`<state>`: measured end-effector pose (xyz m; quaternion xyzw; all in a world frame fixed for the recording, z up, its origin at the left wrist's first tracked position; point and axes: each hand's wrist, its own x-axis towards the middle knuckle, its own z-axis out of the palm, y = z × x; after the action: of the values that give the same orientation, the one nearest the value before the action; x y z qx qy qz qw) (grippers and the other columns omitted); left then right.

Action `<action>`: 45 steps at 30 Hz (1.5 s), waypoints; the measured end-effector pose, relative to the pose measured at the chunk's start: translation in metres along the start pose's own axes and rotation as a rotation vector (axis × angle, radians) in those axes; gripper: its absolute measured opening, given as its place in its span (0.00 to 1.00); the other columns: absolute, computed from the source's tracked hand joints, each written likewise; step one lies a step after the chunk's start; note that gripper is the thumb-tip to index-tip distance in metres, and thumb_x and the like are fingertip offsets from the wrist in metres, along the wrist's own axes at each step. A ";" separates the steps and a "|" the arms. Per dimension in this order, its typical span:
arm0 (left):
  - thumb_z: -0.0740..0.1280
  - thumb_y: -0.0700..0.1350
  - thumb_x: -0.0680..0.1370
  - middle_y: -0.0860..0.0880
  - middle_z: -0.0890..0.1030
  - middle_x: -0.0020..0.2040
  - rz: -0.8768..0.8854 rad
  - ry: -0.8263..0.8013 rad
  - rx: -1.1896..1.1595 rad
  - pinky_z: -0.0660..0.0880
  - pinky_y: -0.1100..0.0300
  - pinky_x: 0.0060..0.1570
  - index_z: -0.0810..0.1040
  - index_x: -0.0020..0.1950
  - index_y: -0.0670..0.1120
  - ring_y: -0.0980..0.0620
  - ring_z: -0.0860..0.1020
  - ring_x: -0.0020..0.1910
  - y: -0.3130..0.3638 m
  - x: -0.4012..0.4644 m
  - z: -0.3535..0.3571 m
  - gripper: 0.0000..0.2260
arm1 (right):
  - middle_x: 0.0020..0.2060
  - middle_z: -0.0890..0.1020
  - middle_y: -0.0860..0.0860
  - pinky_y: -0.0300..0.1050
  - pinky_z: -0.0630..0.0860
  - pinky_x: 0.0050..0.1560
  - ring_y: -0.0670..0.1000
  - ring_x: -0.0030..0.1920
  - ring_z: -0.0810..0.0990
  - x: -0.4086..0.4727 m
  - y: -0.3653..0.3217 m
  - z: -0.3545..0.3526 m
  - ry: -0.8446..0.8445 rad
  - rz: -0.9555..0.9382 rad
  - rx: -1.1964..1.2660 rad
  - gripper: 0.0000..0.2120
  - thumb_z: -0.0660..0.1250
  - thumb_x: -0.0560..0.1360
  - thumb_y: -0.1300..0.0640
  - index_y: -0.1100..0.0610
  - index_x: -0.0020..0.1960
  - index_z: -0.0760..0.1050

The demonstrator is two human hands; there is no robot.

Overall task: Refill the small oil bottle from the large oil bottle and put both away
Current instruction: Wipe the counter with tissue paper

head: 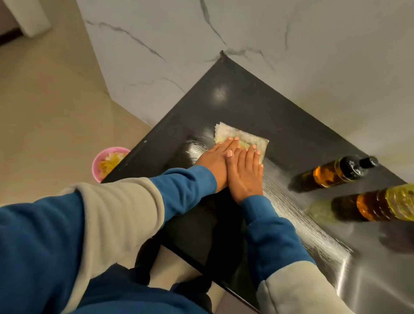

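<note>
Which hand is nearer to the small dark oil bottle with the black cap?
Right. The right hand presses the folded paper towel, left of the small dark oil bottle. The left hand lies farther left.

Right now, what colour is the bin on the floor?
Pink, the bin left of the counter; head view shows it.

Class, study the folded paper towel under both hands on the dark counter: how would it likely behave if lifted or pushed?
The paper towel would probably lift floppy and light, being thin folded sheets. Its yellowish stain suggests it is oil-soaked, so likely limp and greasy. Pushed, it should glide easily over the streaky, shiny counter.
</note>
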<state>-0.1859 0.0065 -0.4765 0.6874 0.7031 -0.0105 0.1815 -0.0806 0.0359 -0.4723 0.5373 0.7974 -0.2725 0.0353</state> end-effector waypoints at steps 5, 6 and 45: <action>0.50 0.52 0.85 0.46 0.36 0.82 -0.084 0.007 -0.011 0.42 0.54 0.79 0.36 0.81 0.45 0.48 0.38 0.81 -0.038 -0.014 -0.010 0.31 | 0.79 0.37 0.52 0.52 0.34 0.77 0.50 0.78 0.33 0.016 -0.037 0.011 -0.041 -0.079 -0.045 0.35 0.39 0.80 0.35 0.52 0.80 0.38; 0.51 0.53 0.85 0.47 0.36 0.82 -0.104 0.013 -0.038 0.41 0.55 0.79 0.36 0.81 0.46 0.49 0.38 0.81 -0.044 -0.018 -0.012 0.31 | 0.79 0.37 0.52 0.52 0.34 0.77 0.50 0.78 0.33 0.018 -0.044 0.013 -0.048 -0.094 -0.058 0.35 0.39 0.80 0.35 0.52 0.80 0.38; 0.47 0.50 0.85 0.42 0.33 0.80 -0.054 -0.026 0.028 0.34 0.53 0.77 0.33 0.80 0.41 0.45 0.34 0.80 0.003 -0.089 0.029 0.30 | 0.78 0.34 0.50 0.52 0.37 0.78 0.48 0.76 0.29 -0.074 -0.011 0.036 -0.071 -0.151 -0.092 0.46 0.30 0.70 0.25 0.53 0.79 0.34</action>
<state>-0.1766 -0.0869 -0.4784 0.6704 0.7189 -0.0341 0.1806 -0.0673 -0.0456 -0.4728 0.4636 0.8455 -0.2563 0.0675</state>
